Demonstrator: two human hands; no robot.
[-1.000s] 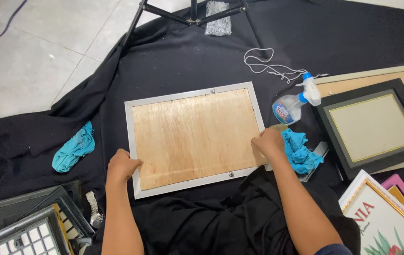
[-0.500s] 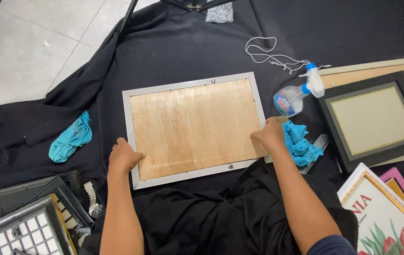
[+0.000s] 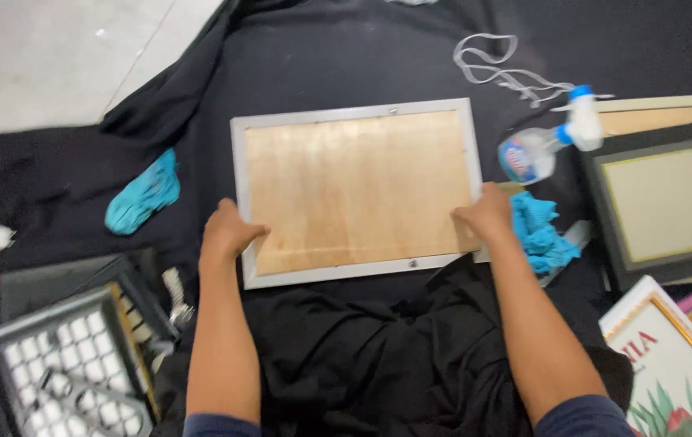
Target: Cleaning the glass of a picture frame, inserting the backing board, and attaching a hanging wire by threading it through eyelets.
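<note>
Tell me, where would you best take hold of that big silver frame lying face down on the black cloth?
By its two short side rails, one hand from each side, as the left hand and right hand do now. The frame lies flat and wide, so a grip at both ends near the lower corners should keep it level. The spray bottle and blue rag crowd its right side.

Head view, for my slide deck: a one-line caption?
Both hands grip a face-down silver frame on black cloth.

Even overhead light, slight motion blur
</note>
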